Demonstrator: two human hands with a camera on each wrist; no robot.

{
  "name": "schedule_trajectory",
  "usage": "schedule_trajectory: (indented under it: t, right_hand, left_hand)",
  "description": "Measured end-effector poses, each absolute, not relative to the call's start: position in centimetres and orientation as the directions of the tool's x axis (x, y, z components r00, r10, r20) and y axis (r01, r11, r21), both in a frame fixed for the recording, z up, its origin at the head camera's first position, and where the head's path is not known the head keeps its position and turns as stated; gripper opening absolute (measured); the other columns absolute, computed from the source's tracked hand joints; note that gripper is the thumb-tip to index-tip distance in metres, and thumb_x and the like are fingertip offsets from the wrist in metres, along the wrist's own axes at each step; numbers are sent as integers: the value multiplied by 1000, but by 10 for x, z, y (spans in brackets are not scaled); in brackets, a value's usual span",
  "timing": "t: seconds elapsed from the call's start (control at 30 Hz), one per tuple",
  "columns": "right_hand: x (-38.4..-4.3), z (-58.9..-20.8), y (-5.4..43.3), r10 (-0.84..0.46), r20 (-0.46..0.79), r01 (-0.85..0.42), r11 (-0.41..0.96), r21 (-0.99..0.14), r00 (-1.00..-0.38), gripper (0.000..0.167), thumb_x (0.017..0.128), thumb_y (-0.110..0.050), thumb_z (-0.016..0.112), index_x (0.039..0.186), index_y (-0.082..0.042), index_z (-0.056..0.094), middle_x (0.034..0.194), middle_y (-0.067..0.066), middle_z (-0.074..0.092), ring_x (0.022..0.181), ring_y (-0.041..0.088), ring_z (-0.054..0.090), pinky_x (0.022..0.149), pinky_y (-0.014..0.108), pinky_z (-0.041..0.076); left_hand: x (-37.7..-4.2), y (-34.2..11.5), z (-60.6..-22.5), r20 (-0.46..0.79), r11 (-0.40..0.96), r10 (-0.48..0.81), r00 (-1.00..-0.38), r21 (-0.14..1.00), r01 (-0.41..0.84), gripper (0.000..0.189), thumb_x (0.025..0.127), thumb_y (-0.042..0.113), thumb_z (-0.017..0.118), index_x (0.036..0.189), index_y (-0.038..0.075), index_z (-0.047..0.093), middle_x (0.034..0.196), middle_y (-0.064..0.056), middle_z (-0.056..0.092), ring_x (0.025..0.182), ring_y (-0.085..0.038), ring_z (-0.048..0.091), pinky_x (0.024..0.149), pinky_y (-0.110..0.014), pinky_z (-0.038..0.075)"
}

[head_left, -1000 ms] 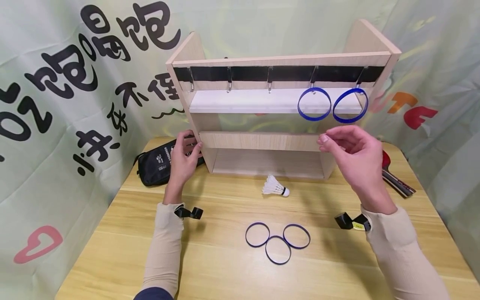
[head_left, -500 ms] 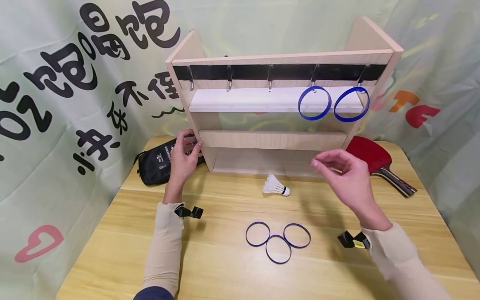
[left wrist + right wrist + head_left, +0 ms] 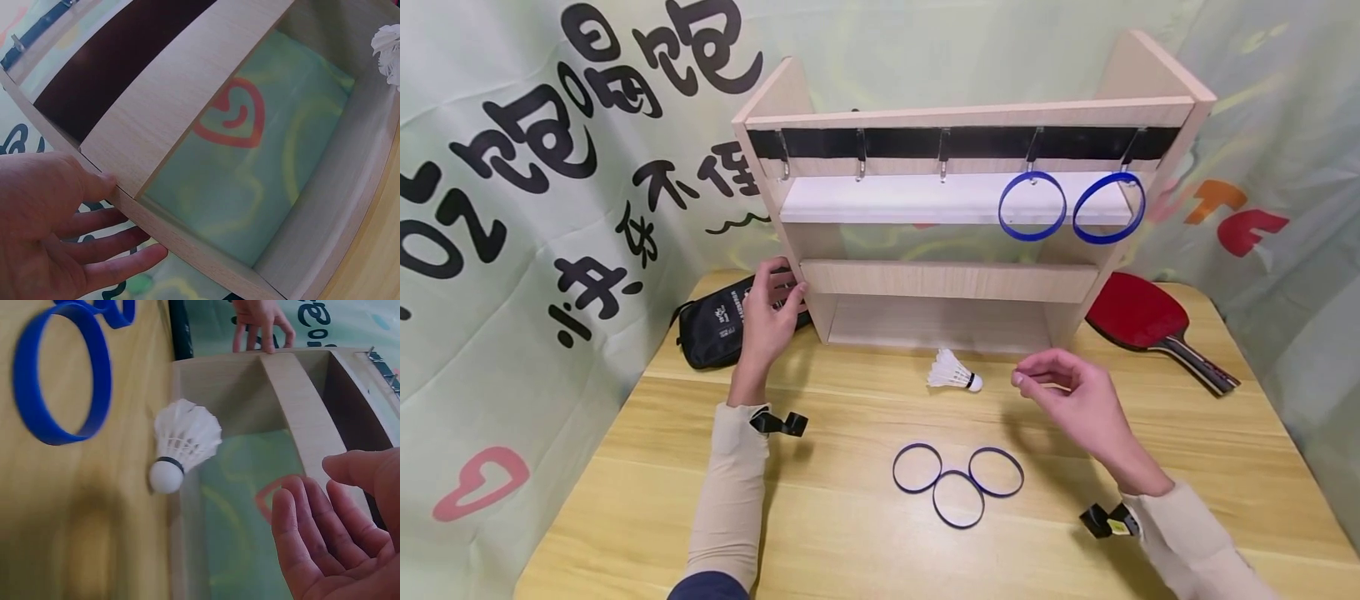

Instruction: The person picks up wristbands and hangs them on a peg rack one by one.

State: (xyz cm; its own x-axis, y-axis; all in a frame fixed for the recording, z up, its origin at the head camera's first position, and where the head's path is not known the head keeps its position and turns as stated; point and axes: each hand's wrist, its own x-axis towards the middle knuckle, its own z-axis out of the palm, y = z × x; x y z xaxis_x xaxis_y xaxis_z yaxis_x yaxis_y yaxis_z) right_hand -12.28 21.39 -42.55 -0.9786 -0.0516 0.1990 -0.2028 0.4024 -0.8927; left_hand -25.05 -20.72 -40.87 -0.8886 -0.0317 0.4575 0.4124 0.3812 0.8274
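Observation:
My left hand rests against the left side panel of a light wooden shelf. In the left wrist view its thumb touches the front edge, and the other fingers extend along the outside. My right hand hovers above the table, right of a white shuttlecock, its fingers loosely bent and holding nothing. Closer to me, three dark blue rings lie flat on the table. Two blue rings hang from the two rightmost hooks under the shelf's top board.
Several small hooks line a black strip on the shelf. A red table tennis bat lies to the right of the shelf. Behind my left hand is a black zip pouch. Printed cloth surrounds the wooden table.
My right hand has come down toward me and left, from below the hanging rings to beside the shuttlecock, uncovering the bat. The left hand has stayed at the shelf's side.

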Motion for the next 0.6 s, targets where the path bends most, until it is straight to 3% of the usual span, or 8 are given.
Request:
schedule_trajectory:
  t: [0.17,0.37,0.53,0.6]
  right_hand:
    - [-120,-435,209,-95,183,-206,418,-885,-978,13,98,-4,81,109,0,77,104,16,82,87,-2,75,79,16,61]
    - [-117,-448,206,-177,88,-160,446,-881,-980,13,98,-7,82,109,-4,78,103,11,82,90,4,75,82,20,61]
    - [-114,-455,207,-232,29,-136,462,-876,-972,13,97,-6,82,109,-5,79,101,9,82,89,13,75,77,24,62]
    - [-113,-458,208,-262,29,-152,464,-873,-965,13,96,-4,81,109,-4,79,100,10,81,88,13,75,76,24,62]
  left_hand:
    - [-251,-208,-409,460,380,-34,-887,827,414,39,107,9,69,144,3,56,132,-27,73,115,-45,77,85,-53,66]
    - [-251,-209,-408,464,374,-26,-886,826,422,39,107,7,69,143,3,56,131,-27,72,114,-46,77,79,-28,67]
    - [-252,-209,-409,471,371,-27,-882,824,428,39,107,8,70,143,2,56,130,-27,73,114,-47,76,80,-36,67]
    - [-251,-209,-410,472,377,-31,-881,822,427,39,107,9,70,143,3,57,130,-27,73,113,-47,76,80,-32,67]
